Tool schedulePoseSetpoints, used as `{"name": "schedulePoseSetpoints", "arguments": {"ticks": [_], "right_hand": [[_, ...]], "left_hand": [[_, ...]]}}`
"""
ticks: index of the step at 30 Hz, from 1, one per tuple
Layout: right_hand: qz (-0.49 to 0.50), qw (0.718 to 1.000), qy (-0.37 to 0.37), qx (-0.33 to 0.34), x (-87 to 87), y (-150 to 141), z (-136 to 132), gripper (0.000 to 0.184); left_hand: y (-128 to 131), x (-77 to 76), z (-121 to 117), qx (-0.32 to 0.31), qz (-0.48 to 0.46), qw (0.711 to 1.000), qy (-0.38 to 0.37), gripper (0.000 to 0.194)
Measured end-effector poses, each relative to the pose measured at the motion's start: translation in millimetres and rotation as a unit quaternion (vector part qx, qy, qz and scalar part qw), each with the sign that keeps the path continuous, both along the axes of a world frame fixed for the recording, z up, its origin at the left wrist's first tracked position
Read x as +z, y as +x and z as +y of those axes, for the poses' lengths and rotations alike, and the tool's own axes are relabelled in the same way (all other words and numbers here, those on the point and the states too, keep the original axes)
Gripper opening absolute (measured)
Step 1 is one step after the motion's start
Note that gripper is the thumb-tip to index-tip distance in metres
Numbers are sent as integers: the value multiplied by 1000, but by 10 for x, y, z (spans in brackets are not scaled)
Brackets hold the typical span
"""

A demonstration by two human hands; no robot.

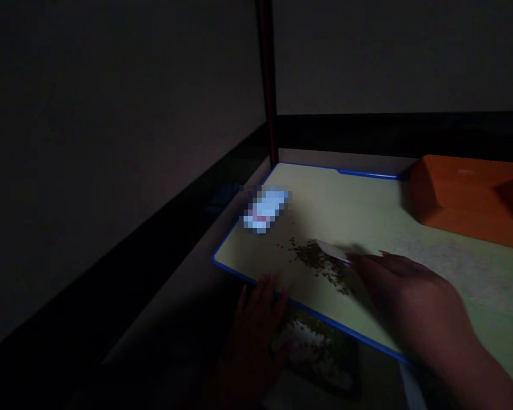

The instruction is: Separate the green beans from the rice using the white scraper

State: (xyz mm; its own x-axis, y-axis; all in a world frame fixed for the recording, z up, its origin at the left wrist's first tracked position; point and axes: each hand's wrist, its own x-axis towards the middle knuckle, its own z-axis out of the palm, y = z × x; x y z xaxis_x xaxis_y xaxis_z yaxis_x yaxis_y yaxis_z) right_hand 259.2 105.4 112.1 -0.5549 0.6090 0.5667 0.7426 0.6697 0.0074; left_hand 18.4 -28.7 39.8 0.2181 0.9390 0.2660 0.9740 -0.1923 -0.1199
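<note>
The scene is very dim. A pale green mat (367, 210) with a blue rim lies on a desk. A heap of small dark flakes (320, 263) sits near its front edge. My right hand (406, 296) rests on the mat, fingers closed on a thin white card (333, 250) whose edge touches the flakes. My left hand (256, 319) is at the mat's front edge, fingers stretched up against the rim, beside a dark tray (320, 353) holding more flakes below the edge.
An orange box (465, 199) stands at the mat's back right. A small white and blue blurred object (267, 209) lies at the mat's left. A dark post (267, 80) rises at the back corner, with walls behind and to the left.
</note>
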Motion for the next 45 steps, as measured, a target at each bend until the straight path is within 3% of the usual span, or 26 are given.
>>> {"name": "schedulePoseSetpoints", "arguments": {"ticks": [3,5,9,12,14,20,31,41,45], "right_hand": [[-37,997,65,25,-15,44,9,36],[-49,996,72,9,4,76,1,35],[-34,998,33,-44,-2,129,15,26],[21,997,-42,-59,-76,148,67,25],[24,996,-54,-73,-134,151,108,25],[46,993,-75,-82,-214,149,159,25],[67,991,-98,-67,-226,163,151,27],[10,990,-82,-111,-183,155,216,23],[24,993,-72,-88,-167,135,146,23]], "left_hand": [[37,5,-33,19,-2,1000,-25,81],[66,1,-35,21,-15,999,-29,81],[92,-22,22,17,-52,998,-13,76],[79,-50,85,11,-80,997,-6,74],[60,-73,119,3,-93,996,-6,75],[14,-141,170,0,-117,993,-15,77],[12,-123,179,4,-122,992,-22,77],[-74,-334,280,-36,-160,986,26,68],[-35,-235,187,-31,-115,992,38,68]]}}
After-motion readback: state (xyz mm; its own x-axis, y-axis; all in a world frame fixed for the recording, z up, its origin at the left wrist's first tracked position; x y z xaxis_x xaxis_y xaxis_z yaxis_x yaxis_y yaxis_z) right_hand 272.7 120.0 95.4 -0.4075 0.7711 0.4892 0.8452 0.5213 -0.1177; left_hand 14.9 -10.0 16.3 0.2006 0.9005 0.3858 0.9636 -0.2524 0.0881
